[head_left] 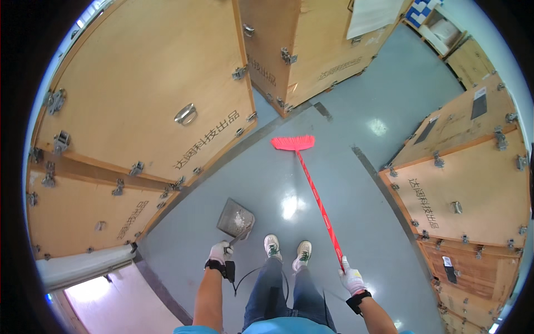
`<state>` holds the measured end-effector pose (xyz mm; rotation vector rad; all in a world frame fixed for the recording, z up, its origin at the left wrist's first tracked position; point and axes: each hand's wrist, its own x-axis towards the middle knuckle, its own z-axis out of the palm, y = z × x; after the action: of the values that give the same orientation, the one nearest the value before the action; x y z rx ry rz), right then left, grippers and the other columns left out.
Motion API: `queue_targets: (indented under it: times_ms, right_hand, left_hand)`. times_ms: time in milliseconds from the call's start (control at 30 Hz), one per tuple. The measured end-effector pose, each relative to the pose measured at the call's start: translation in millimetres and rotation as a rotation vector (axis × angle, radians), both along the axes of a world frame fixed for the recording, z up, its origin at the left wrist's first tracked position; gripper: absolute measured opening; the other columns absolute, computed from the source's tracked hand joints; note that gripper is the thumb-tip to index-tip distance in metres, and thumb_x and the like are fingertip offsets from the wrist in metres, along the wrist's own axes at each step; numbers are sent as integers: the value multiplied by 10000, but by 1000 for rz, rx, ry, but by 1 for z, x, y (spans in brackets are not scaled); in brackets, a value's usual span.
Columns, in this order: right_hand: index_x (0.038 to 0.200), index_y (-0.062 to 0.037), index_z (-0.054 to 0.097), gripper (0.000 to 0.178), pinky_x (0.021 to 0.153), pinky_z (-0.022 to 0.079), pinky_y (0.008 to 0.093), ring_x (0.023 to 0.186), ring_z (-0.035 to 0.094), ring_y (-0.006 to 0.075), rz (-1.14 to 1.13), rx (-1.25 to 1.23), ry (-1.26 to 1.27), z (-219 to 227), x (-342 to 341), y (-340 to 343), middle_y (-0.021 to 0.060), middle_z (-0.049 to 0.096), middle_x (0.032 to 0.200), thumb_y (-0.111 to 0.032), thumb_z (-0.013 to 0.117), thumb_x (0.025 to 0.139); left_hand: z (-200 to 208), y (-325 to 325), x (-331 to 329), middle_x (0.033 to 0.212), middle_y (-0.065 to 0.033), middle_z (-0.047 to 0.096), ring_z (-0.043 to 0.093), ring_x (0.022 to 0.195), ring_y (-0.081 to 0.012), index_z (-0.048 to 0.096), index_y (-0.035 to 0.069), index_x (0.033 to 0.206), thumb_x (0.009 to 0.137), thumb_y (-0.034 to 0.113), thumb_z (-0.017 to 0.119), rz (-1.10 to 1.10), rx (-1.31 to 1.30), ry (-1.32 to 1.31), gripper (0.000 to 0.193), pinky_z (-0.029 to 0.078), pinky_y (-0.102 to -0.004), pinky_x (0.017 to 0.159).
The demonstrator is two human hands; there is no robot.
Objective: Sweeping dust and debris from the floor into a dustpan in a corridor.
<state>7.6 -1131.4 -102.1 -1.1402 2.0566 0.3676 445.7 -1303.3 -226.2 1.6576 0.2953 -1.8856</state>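
My left hand (221, 252), in a white glove, is closed around the handle of a grey dustpan (229, 216). Whitish debris (242, 219) lies inside the pan, which is at my left, in front of my feet. In my right hand (351, 278), also gloved in white, is the upper end of a red broom (319, 199). The broom's stick slants forward and to the left, ending in a pinkish-red bristle head (293, 142) out ahead on the floor, bristles pointing away from me. Broom head and dustpan are well apart.
Large wooden crates (144, 72) with metal latches line the left side and the far end. More crates (461, 189) stand stacked at the right. Between them runs a shiny grey floor (267, 183) with dark strips. A white-wrapped roll (89, 267) lies at the lower left.
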Motion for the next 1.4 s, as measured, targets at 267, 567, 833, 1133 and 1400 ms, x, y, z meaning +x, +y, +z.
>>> queue_targets:
  times_ms: [267,567,833,1133,1400]
  right_hand:
    - [1275,-311,321,505,625,449,455,670,579,366,112,146,12,38,-50,149,172,598,704,-281,463,791]
    - [1289,-289,310,539,629,451,452,663,576,369,-30,60,70,83,-89,160,177,592,700,-270,504,786]
    - [1320,-202,255,597,676,450,445,710,577,392,-292,-41,-36,2,-27,90,245,576,783,-190,504,777]
    - [1270,-171,377,482,675,460,344,778,612,266,-464,229,-401,106,101,231,211,596,807,-187,527,812]
    - [1280,-177,369,525,625,456,316,649,573,201,-560,95,-432,213,121,235,188,585,752,-160,566,793]
  left_hand:
    - [47,7,-11,568,-74,520,434,398,-136,572,-5,686,696,22,494,-823,-153,-425,83,331,-243,368]
    - [52,-10,-45,732,-166,605,583,716,-276,649,83,914,605,121,532,-1562,-290,-837,332,461,-335,656]
    - [38,-42,-94,954,-205,590,555,933,-337,623,34,936,709,118,493,-1620,-283,-823,275,444,-367,805]
    - [7,-54,-77,991,-228,565,528,965,-362,604,1,936,727,172,501,-1624,-364,-842,290,431,-403,821]
    - [30,-50,-73,992,-229,563,527,965,-360,603,-7,930,726,174,494,-1624,-404,-877,294,429,-404,826]
